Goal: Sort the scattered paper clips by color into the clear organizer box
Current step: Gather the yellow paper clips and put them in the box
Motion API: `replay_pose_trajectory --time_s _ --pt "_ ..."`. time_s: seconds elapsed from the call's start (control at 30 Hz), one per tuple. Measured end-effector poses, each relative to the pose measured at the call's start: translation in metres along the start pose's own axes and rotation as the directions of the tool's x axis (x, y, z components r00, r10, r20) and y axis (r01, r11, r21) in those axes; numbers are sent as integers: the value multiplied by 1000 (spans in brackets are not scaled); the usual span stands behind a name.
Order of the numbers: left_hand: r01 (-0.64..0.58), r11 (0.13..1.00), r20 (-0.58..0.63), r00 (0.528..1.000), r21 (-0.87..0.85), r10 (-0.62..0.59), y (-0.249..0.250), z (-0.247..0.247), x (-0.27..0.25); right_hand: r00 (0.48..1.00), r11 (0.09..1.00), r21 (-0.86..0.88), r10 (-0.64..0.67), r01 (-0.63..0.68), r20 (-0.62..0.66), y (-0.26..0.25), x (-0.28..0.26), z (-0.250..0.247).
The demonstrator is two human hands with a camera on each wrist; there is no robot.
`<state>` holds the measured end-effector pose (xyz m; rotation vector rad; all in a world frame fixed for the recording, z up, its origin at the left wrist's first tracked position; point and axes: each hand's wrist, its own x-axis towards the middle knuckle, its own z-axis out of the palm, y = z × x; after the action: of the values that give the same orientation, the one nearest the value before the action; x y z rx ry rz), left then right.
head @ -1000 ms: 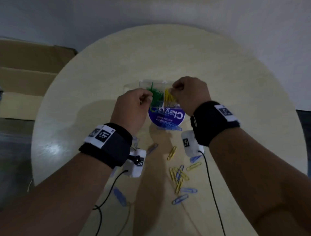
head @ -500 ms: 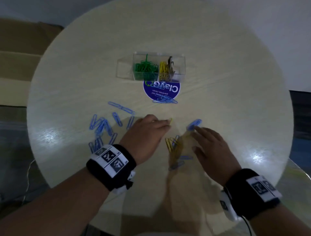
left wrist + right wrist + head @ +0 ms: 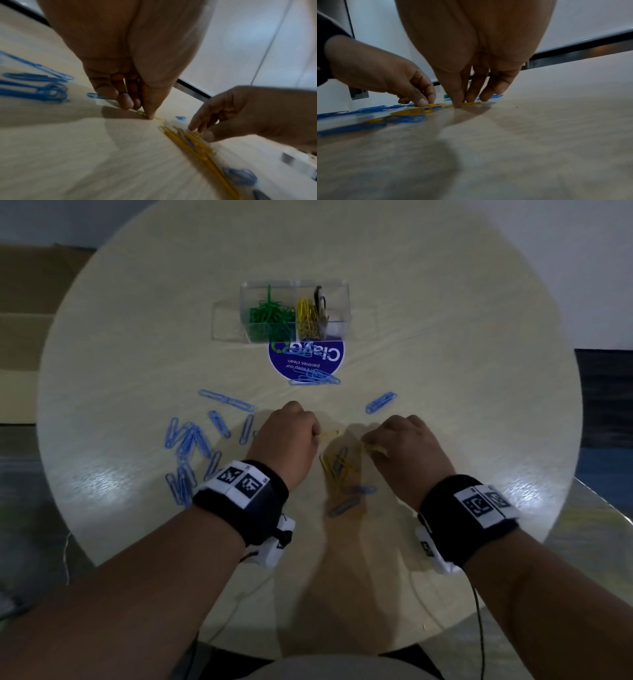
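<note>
1. Yellow wire paper clip [image 3: 329,434] is lying flat on the round pale wood-grain table [image 3: 445,320], nearer the person than the clear plastic organizer box [image 3: 337,302]; left hand [image 3: 286,445] is pinching its near end against the tabletop, thumb and fingers bunched together, seen in left wrist view too [image 3: 160,117].
2. Right hand [image 3: 407,450] is sitting right of that clip, fingers curled down, thumb and fingertips [image 3: 471,99] pinching a second yellow paper clip [image 3: 471,103] against the table.
3. Loose pile of yellow and blue paper clips [image 3: 339,467] is lying between the two hands, nearer the person than the organizer box, clips overlapping.
4. Organizer box is sitting at the far middle of the table, well apart from both hands; green paper clips [image 3: 269,314] are filling its left compartment, yellow paper clips [image 3: 308,318] are sitting in the one just right of that.
5. Dark item [image 3: 319,299] is standing at the box's right part; cannot tell what it is.
6. Round purple sticker with white lettering [image 3: 306,359] is lying just in front of the box, touching its near edge; a small bunch of blue clips [image 3: 315,379] is resting on the sticker's near rim.
7. Scattered blue paper clips [image 3: 191,446] are spreading out near-left of the box, beside the left wrist; single blue clip [image 3: 381,402] is lying near-right of the box, just beyond the right hand.
8. Black wristbands with white printed tags [image 3: 239,482] are wrapping both wrists.
</note>
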<state>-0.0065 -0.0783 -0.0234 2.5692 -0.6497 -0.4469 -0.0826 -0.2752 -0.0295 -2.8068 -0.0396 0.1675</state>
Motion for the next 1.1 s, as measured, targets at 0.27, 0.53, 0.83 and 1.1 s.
replay_pose_trajectory --time_s 0.27,0.53,0.83,1.1 --pt "124 991 166 980 -48 -114 -10 -14 -3 970 966 112 220 -232 106 2 -8 -1" --pt "-254 967 105 961 -18 254 -4 -6 -26 946 885 339 280 -320 164 -29 -11 -4" --pt "-197 977 89 978 76 191 -17 -4 -35 949 927 212 288 -310 130 -11 -1 -6" --pt "-248 955 103 967 164 233 -6 -2 -18 951 933 187 300 -308 70 7 -18 -10"
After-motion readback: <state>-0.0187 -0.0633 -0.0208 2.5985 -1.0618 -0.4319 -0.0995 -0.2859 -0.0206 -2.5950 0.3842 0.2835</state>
